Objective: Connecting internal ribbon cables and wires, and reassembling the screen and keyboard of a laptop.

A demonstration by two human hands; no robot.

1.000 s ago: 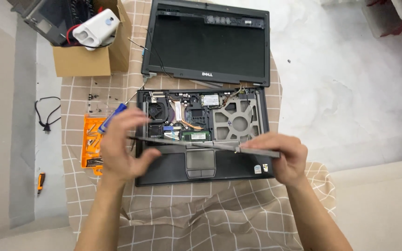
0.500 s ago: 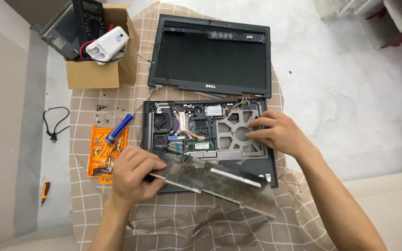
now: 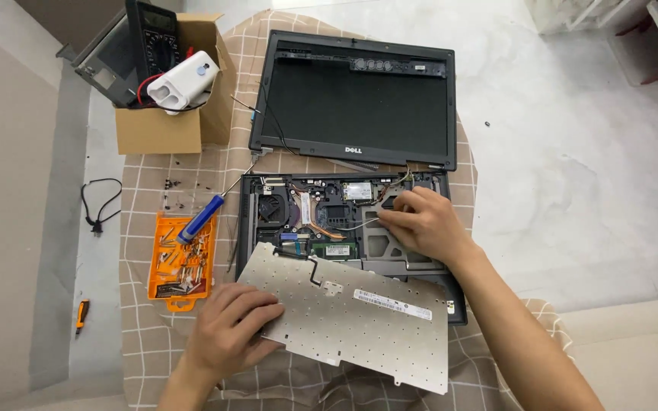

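An opened black laptop (image 3: 268, 228) lies on a checked cloth, its screen (image 3: 356, 103) folded flat away from me and its inner boards and fan exposed. A removed keyboard (image 3: 352, 316) lies upside down over the laptop's front, silver back plate up. My left hand (image 3: 230, 327) grips the keyboard's left edge. My right hand (image 3: 424, 224) rests inside the open base at the right, fingertips on wires near the hinge, holding nothing that I can make out.
An orange bit tray (image 3: 180, 262) with several bits and a blue-handled screwdriver (image 3: 199, 218) sit left of the laptop. Small screws (image 3: 173, 194) lie above it. A cardboard box (image 3: 165, 125) with a multimeter stands at back left. A black cable (image 3: 97, 205) lies on the floor.
The keyboard has been lifted off the base and flipped onto its face toward me. My right hand let go of it and reached into the open base; my left hand kept its hold.
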